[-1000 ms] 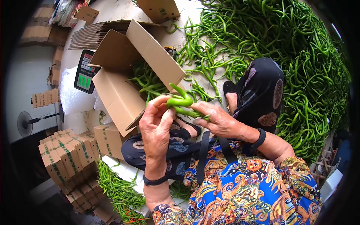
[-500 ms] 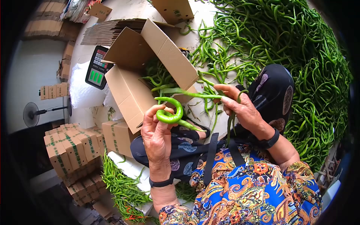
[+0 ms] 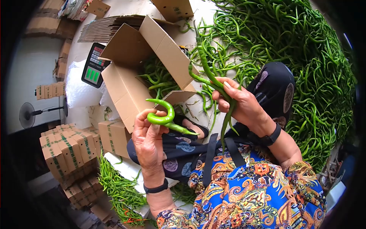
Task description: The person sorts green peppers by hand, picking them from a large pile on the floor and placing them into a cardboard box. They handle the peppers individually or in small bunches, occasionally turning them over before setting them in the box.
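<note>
Curled green chili peppers are pinched in my left hand, one bent round like a hook and another pointing right. My right hand closes around several long green chili peppers; their upper ends reach up past the box and thin ends hang below my fingers. Between and beyond my hands stands an open cardboard box with its flaps raised and green peppers inside. My left hand is just in front of the box's near side, and my right hand is beside its right flap.
A large heap of green peppers covers the floor on the right. A scale display stands left of the box. Packed cartons are stacked at the left, near a fan. Flattened cardboard lies behind. More peppers lie at lower left.
The peppers in my right hand have swung from pointing left to pointing up. My left hand keeps its curled peppers. The whole view has shifted slightly.
</note>
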Available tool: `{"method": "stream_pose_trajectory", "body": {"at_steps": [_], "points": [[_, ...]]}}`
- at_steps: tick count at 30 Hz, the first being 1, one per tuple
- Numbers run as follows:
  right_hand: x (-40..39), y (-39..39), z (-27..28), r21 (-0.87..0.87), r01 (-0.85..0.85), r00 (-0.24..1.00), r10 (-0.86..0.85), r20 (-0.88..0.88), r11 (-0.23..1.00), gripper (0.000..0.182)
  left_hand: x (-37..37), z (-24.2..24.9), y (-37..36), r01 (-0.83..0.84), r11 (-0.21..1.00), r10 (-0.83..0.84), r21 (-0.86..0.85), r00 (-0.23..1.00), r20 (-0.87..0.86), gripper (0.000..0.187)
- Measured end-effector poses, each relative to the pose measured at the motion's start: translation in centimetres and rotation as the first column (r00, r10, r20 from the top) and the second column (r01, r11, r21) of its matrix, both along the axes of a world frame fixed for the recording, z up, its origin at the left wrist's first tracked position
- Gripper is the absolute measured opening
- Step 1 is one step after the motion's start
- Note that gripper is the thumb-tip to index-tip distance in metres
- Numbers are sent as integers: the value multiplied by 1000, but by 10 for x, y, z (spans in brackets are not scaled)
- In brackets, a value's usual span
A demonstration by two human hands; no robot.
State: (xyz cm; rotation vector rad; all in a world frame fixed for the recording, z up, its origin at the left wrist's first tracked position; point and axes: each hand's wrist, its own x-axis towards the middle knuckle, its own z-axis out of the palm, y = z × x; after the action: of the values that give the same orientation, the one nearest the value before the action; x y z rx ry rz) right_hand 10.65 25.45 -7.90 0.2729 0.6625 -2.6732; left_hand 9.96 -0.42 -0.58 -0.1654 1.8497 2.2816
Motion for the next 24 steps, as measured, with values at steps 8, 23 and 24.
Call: {"method": "stream_pose_trajectory", "body": {"at_steps": [8,23,24], "points": [[-7,-1,-27,-207,11,1000,-8,15,978,35,14,29,-17,-67,971,45,-229,994,-100,30],[-8,5,-19,-91,79,997,-79,9,993,33,-52,38,-29,-158,844,-11,-513,950,-311,23],[-8,4,-19,-91,79,997,-79,4,993,33,-54,35,-32,-153,851,-9,-502,952,-305,22]]}}
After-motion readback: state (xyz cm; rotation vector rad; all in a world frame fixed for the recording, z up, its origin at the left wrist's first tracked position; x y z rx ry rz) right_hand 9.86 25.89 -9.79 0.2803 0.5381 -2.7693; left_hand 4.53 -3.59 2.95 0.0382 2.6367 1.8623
